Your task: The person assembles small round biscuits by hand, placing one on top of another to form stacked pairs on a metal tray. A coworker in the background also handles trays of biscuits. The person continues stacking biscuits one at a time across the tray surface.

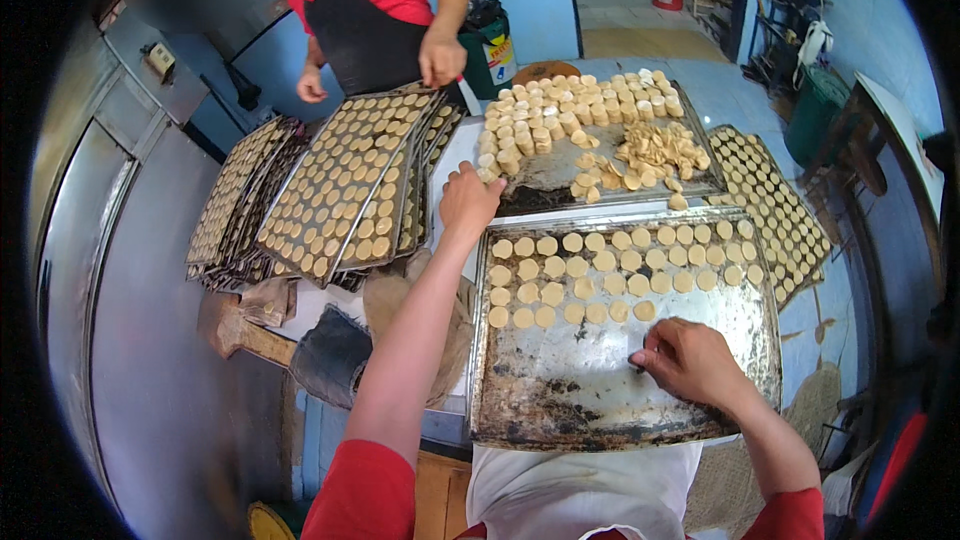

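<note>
A worn metal baking tray (600, 390) lies before me, its far half set with rows of thin round dough discs (603, 260). My left hand (470, 202) reaches past the tray's far left corner, its fingers curled at the near end of the stacked dough discs (530, 125) on a second, dark tray (545, 175). Over the bare part of the near tray, just beyond the last disc of the nearest row, my right hand (690, 355) has thumb and fingers pinched together. Whatever may be in that pinch is too small to make out.
Loose dough pieces (660, 152) are heaped on the far tray. Filled trays (345, 180) are piled at the left, where a co-worker in a black apron (365, 35) stands. Another filled tray (765, 195) sits lower at the right. A dark cloth (332, 352) hangs over the table edge.
</note>
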The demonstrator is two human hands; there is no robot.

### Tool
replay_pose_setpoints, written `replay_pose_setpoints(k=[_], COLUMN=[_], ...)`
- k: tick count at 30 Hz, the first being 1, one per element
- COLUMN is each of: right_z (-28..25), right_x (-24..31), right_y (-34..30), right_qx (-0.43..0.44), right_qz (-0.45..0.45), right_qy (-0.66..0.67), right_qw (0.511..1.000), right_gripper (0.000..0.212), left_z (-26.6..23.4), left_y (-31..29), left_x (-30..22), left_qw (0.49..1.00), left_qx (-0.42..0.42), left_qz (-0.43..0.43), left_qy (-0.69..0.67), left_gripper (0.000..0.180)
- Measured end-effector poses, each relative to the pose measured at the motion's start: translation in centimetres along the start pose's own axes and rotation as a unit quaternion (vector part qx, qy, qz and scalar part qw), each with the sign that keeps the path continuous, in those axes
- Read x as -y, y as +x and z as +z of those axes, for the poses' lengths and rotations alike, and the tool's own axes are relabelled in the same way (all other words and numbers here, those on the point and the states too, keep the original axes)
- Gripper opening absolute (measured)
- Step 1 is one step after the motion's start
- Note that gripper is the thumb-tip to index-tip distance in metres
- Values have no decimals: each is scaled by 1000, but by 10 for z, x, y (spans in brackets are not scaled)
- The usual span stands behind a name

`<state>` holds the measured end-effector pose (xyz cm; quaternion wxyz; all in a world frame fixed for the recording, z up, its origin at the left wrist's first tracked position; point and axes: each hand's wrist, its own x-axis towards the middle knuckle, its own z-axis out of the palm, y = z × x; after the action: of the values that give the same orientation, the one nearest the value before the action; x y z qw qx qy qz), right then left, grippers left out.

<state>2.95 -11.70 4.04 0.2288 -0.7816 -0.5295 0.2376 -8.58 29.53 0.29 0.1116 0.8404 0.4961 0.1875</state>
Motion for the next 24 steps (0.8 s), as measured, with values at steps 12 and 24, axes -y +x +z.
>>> replay_pose_setpoints(k=[12,24], right_z=[-19,4], right_x=[-2,21], right_y=[-19,-5], right_qx=[-19,-41], right_qz=[28,-6], right_qy=[95,223], right_qw=[995,974], right_gripper=[31,16], left_z=[-24,-38], left_y=[-76,-273], left_x=[-36,-75], left_qw=[905,664], left_qx=[104,348], left_qz=[83,-53], left_qy=[-403,-660], left_gripper=[42,37])
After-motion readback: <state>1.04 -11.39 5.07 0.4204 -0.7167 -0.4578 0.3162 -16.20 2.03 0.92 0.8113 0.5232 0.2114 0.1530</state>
